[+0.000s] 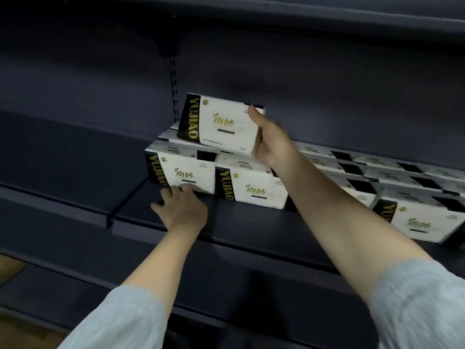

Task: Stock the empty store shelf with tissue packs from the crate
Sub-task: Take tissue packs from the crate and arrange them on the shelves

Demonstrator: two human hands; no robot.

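Holding 1 tissue pack (221,124), the right hand (273,139) stacks it; the left hand (182,210), fingers relaxed, touches another pack (183,172). Shelf (251,222) part filled.

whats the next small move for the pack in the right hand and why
Probably lower it flat onto the bottom packs and release. The right hand holds the raised pack tilted above that row, while the left hand rests against the end pack.
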